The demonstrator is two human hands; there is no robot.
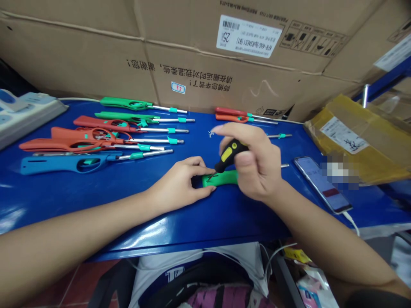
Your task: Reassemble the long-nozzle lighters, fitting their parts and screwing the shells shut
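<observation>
- Behind the far edge of the glossy blue table [105,205], brown cardboard [105,60] with upside-down print.
- Toward the far left corner, a row of lighters [96,136] in green, red-orange and blue, metal tubes pointing right; at the left, a white power strip [28,112].
- Near the far edge, right of middle, red lighters [231,112]; close by, small metal bits [211,134], too small to identify.
- Toward the right end, a phone [323,184], with a taped parcel [369,137] beyond.
- Roughly midway between near and far edges, a green lighter [224,178], handle end to the left, partly hidden behind the right hand [257,164].
- Left hand [181,182]: narrow grip, thumb and fingers on either side of the handle end.
- Right hand: grip closed around a black-and-yellow screwdriver [231,155], tip angled down at the handle end; actual contact hard to tell.
- Judged light, stiff and smooth, probably plastic; liable to skid or roll, and to scratch under a slipping tip.
- Best held by the handle's sides, fingertips clear of the blade.
</observation>
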